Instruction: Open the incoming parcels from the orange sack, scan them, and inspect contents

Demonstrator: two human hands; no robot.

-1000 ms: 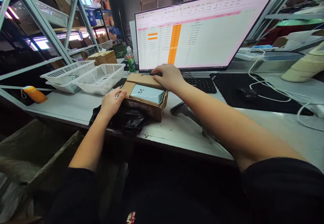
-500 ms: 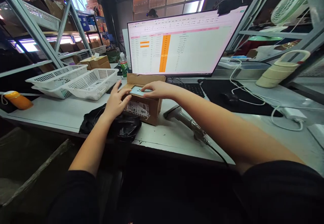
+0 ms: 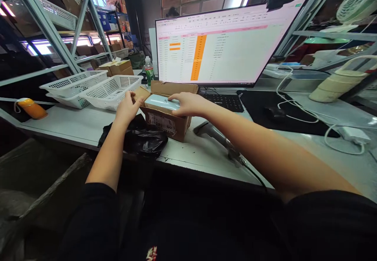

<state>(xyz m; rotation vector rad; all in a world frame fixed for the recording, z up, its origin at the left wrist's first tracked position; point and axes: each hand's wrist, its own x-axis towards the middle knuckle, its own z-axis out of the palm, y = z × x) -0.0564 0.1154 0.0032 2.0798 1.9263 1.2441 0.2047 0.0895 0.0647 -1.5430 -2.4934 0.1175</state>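
An opened cardboard box (image 3: 163, 124) with a printed label on its front stands on the desk, its back flap raised. Inside it lies a light blue box (image 3: 160, 102) with a dark mark on its top. My left hand (image 3: 127, 107) grips the cardboard box's left flap between thumb and fingers. At the other end, my right hand (image 3: 188, 104) has its thumb and fingers closed on the right end of the light blue box. Crumpled black plastic (image 3: 147, 141) lies against the cardboard box's front left. A barcode scanner (image 3: 216, 135) rests under my right forearm.
White perforated baskets (image 3: 113, 92) stand to the left, near an orange bottle (image 3: 33, 108). Behind are a green-labelled bottle (image 3: 149, 71), a monitor (image 3: 229, 56) and a keyboard (image 3: 220, 103). A mouse (image 3: 275, 113), cables and a cream tumbler (image 3: 331, 86) occupy the right side.
My left hand has moved left, from the box's opening onto its left flap, which is now folded outward. More of the light blue box shows. The view has shifted slightly.
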